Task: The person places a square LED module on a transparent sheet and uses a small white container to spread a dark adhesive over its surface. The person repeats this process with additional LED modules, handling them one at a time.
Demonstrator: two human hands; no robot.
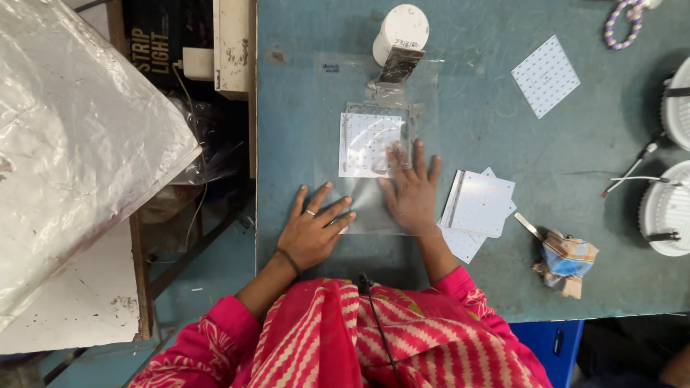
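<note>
- Pressing flat near the middle of the frame, the left hand lies palm down with its fingers spread open on the lower left edge of a clear plastic sheet; it grips nothing, and one ring shows on a finger and one dark band at the wrist.
- The right hand also lies flat on that sheet, fingers open and spread, fingertips touching the lower right corner of one white square board dotted with small parts.
- That board sits under or within the clear sheet, just above centre of the frame; which of the two, I cannot tell.
- One white cylindrical container stands at the top centre, with one dark flat tool leaning against it, touching the sheet's upper edge.
- A stack of white square boards lies just right of the right hand; at least three can be counted, the exact number hidden by overlap.
- One more dotted white board lies alone, tilted, in the upper right.
- One crumpled checked cloth rests at the lower right, with one thin metal strip just beside it.
- Two round white lamp housings sit at the right edge, cut off by the frame, with loose wires near them.
- One beaded loop lies in the top right corner.
- All rest on one blue-green table.
- One large crinkled plastic bag fills the upper left.
</note>
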